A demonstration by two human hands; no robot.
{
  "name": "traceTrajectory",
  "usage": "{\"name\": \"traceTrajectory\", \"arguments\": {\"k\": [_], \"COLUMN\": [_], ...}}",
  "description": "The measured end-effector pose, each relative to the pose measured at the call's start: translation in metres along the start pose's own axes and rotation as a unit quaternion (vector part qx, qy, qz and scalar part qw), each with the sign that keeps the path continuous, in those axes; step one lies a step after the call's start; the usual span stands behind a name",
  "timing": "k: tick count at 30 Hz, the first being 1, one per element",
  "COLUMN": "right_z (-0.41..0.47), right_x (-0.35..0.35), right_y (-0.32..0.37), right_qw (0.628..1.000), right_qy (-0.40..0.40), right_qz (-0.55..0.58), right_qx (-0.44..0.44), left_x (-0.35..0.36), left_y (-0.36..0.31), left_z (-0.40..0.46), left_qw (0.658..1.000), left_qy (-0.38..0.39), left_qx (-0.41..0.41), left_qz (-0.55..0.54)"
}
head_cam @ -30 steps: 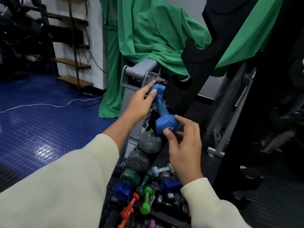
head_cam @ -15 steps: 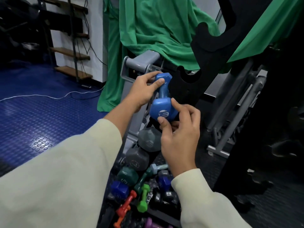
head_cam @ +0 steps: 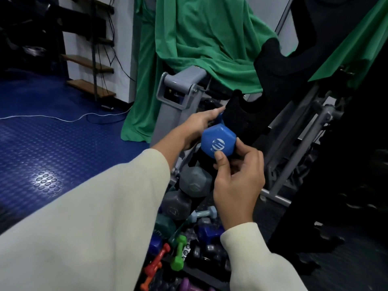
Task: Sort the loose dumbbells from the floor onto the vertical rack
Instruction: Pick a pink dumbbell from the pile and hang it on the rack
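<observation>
You've got the blue dumbbell up at the vertical rack right now, both hands on it. Your right hand is clamped on the near head, thumb pressed on the logo face and fingers curled round the far side. Your left hand wraps the far end, index finger stretched along toward the black cradle; most of that end is hidden behind the hand. The dumbbell sits level with an open notch in the rack's black upright, touching or just beside it; whether it is already seated I can't tell.

Progress check: below your hands a column of heads is already racked, a grey dumbbell, a darker grey one under it, then a teal dumbbell lower still. So the bottom slots look filled, and you're working upward, with empty notches showing above.

Plenty left, though. Down on the floor by the rack's foot there's a loose pile: a green dumbbell, a red dumbbell, a pale blue dumbbell, a purple dumbbell and several dark ones. By my reckoning you're somewhere in the middle, this one nearly home.
</observation>
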State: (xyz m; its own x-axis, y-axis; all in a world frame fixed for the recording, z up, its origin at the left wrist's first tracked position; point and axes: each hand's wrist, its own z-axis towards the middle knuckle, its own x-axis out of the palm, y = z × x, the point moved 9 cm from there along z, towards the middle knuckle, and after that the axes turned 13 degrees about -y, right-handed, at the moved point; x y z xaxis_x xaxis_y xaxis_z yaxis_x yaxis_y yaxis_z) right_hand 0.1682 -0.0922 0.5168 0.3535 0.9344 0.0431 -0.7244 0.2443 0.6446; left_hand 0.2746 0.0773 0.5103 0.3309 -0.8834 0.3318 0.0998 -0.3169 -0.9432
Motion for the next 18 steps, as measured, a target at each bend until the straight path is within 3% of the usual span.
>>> {"name": "traceTrajectory", "arguments": {"k": [3,7,9,11,13,14,18], "right_z": [0.001,0.009,0.015,0.032,0.06,0.074,0.104], "right_x": [0.003,0.002,-0.007,-0.028,-0.043,-0.04,0.016], "right_y": [-0.004,-0.004,-0.009,-0.022,-0.048,-0.063,-0.1], "right_qw": [1.0,0.998,0.994,0.986,0.973,0.963,0.899], "right_qy": [0.023,0.059,0.073,0.022,-0.053,-0.063,0.069], "right_qz": [0.004,0.006,0.045,0.105,0.125,0.132,0.162], "right_qx": [0.005,0.012,0.06,0.124,0.189,0.228,0.402], "left_x": [0.005,0.002,-0.01,-0.044,-0.073,-0.078,-0.052], "left_y": [-0.005,-0.024,-0.033,-0.05,-0.059,-0.057,-0.031], "left_z": [-0.008,-0.029,-0.042,-0.06,-0.11,-0.136,-0.176], "left_qw": [0.999,0.986,0.966,0.908,0.837,0.822,0.836], "left_qy": [0.003,-0.009,-0.02,-0.162,-0.323,-0.359,-0.327], "left_qx": [0.015,0.035,0.088,0.222,0.324,0.347,0.353], "left_qz": [0.032,0.163,0.242,0.315,0.299,0.274,0.263]}}
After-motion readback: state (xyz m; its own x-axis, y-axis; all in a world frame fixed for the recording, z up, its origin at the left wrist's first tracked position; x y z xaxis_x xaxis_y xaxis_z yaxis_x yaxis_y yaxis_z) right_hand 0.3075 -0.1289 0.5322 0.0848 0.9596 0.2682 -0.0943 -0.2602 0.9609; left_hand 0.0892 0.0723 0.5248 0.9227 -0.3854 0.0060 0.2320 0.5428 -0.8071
